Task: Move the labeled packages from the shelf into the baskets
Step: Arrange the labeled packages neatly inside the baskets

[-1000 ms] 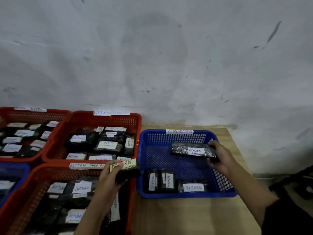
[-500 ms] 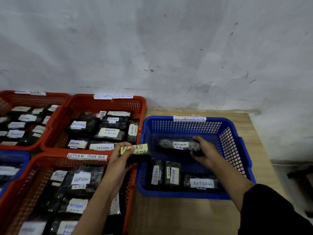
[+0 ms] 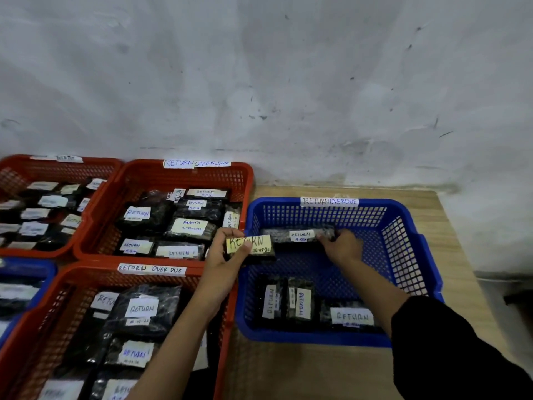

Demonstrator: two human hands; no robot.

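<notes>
Left hand (image 3: 223, 256) gripping a black package (image 3: 250, 247), yellow label reading "RETURN", over the blue basket (image 3: 403, 235) tagged "RETURNOVERDUE" at centre right. Right hand (image 3: 343, 246) curled around a second "RETURN" package (image 3: 298, 235) at the basket's far wall. Red baskets (image 3: 184, 180) left, tagged "RETURN OVERDUE".

Blue basket (image 3: 403, 243) floor open mid-way; packages (image 3: 302, 304) crowd its near wall.

Dim, flat indoor light, brightest on the wall (image 3: 288, 67) across the upper frame; lower corners fall dark; wide-angle bending at the edges; far-left labels (image 3: 34, 215) blur.
</notes>
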